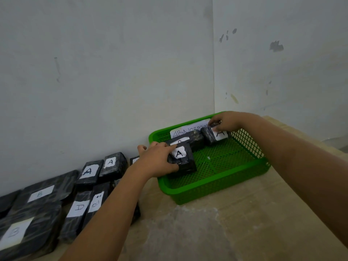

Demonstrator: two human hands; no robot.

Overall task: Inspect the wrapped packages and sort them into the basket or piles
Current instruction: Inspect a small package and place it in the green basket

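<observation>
We have both hands inside the green basket (pixel 212 187) at center right of the frame. Our left hand (pixel 156 160) grips 1 black wrapped package (pixel 181 159) marked A at the basket's near-left corner; our right hand (pixel 227 122) pinches the top of another A package (pixel 214 135) at the far side, by the paper sign (pixel 188 129). A third package (pixel 194 139) lies between them. The film wrap looks slick and a little soft over a firm block, probably light; we judge the short ends give the surest hold. More packages (pixel 45 202) lie along the wall at lower left on the tabletop (pixel 235 228).
</observation>
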